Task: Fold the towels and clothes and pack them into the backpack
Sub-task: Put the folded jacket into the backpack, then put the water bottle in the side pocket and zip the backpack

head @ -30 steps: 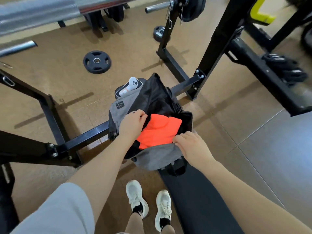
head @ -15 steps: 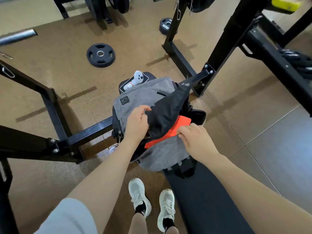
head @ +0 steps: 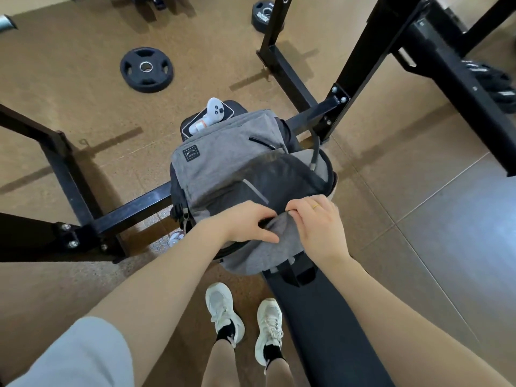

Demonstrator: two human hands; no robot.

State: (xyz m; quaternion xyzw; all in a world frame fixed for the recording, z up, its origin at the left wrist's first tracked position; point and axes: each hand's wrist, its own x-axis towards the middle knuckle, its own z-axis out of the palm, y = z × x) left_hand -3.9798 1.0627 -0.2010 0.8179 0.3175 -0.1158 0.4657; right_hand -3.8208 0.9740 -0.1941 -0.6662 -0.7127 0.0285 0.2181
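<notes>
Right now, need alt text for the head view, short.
Seen from above, a person's left hand and right hand pinch the top edge of a grey backpack lying on a black gym bench. A weight plate lies on the floor beyond.

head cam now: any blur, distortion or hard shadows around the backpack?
Head view: backpack and both hands, left and right, are sharp; wide-angle bends the rack bars outward; soft shadows lie on the floor beside the bars and plate; slight blur at far right edge.
</notes>
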